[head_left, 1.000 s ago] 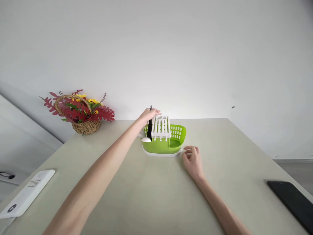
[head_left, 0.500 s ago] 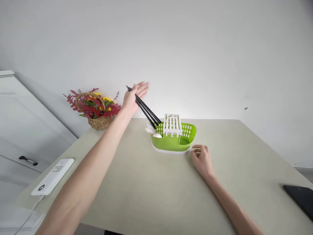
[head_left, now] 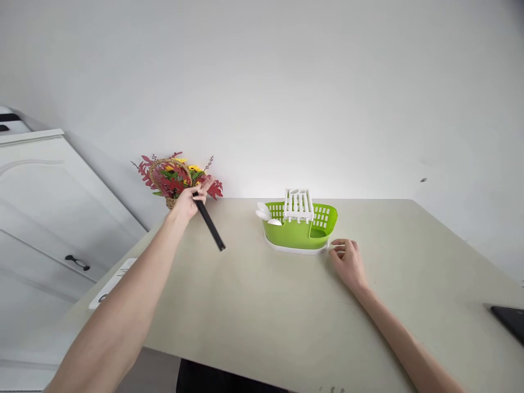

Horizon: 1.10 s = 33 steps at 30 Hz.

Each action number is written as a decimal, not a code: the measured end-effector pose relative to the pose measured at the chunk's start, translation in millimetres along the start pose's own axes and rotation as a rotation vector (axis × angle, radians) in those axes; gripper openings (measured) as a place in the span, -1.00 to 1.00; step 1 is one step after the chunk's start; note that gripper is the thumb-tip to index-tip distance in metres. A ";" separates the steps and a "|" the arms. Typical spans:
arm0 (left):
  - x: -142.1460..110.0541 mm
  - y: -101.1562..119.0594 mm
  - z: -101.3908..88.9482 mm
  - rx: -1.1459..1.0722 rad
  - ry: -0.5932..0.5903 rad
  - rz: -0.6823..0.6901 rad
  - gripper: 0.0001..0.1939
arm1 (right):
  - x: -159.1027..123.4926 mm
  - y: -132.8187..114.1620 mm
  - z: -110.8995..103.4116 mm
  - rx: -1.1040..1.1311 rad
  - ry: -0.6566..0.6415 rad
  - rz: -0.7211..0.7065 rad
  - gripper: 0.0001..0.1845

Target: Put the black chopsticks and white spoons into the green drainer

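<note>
A bundle of black chopsticks (head_left: 210, 225) is gripped in my left hand (head_left: 190, 201), which is closed round one end; the other end slants down to the right over the table. Behind that hand are the artificial flowers (head_left: 170, 177). My right hand (head_left: 347, 263) rests on the table with loosely curled fingers, its fingertips at the right end of the white base tray (head_left: 297, 250). On this tray stands a green utensil basket (head_left: 289, 236). Several white spoons (head_left: 262, 212) lean in its left end, and a white slotted rack (head_left: 298, 204) sits across its middle.
A white device (head_left: 110, 286) lies at the table's left edge, partly behind my left forearm. At the right edge is a black phone-like object (head_left: 510, 322). A white cabinet (head_left: 41, 207) stands left of the table (head_left: 254, 305), and a wall rises behind it.
My left hand has carried the chopsticks out of the basket's left end, leftward and lower, to the flowers. My right hand stays beside the basket. The view has shifted slightly left.
</note>
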<state>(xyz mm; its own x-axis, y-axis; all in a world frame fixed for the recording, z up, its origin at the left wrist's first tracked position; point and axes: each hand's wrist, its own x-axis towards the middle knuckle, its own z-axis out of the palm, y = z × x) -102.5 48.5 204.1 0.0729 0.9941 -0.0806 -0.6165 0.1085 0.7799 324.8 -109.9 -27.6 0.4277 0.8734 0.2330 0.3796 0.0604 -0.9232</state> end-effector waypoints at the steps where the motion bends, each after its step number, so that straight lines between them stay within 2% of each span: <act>1: -1.0 -2.0 -10.8 0.033 0.023 -0.076 -0.54 | 0.0 0.0 0.1 -0.005 0.000 0.001 -0.76; 3: -2.9 -7.4 -30.9 0.106 0.057 -0.188 -0.59 | 0.0 0.0 0.0 -0.017 -0.002 0.003 -0.75; 7: -6.7 -18.8 -64.4 0.239 0.077 -0.310 -0.63 | -0.5 0.1 -1.6 -0.042 -0.012 0.009 -0.76; 12: -12.0 -28.5 -88.1 0.355 0.072 -0.414 -0.62 | -1.3 0.5 -3.4 -0.056 -0.018 0.024 -0.75; 17: -15.0 -47.6 -88.4 0.491 0.056 -0.413 -0.71 | -0.7 1.9 -3.0 -0.058 -0.014 0.024 -0.75; 24: -18.2 -80.2 -84.2 0.771 0.105 -0.263 -0.88 | -2.3 0.4 -4.1 -0.083 -0.028 0.024 -0.78; 33: -24.4 -102.9 -92.0 0.948 0.147 -0.124 -0.83 | -2.6 0.4 -5.0 -0.105 -0.037 0.022 -0.79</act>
<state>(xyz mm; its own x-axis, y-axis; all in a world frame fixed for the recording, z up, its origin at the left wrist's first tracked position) -112.9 13.7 68.7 -0.0440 0.9740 -0.2224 0.2820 0.2256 0.9325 327.9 -114.5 -27.1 0.4068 0.8915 0.1995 0.4549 -0.0083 -0.8905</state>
